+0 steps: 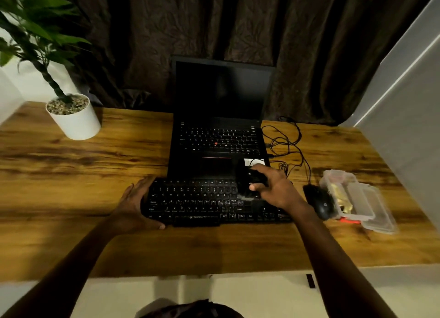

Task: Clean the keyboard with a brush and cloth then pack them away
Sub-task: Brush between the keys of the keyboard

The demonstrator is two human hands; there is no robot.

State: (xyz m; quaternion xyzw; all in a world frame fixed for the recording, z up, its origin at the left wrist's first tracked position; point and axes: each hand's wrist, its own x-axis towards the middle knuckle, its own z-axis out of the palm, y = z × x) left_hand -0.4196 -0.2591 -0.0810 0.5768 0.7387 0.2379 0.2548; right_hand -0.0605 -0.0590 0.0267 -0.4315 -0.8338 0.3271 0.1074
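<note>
A black keyboard lies on the wooden desk in front of an open black laptop. My left hand holds the keyboard's left end, thumb at the front edge. My right hand grips a black brush over the keyboard's right part, and the blurred bristles touch the keys. A clear plastic case lies open at the right, with a yellowish item inside. I cannot make out a cloth.
A black mouse sits between the keyboard and the case, its cable tangled behind. A potted plant in a white pot stands at the back left. A dark curtain hangs behind, and a grey panel borders the right.
</note>
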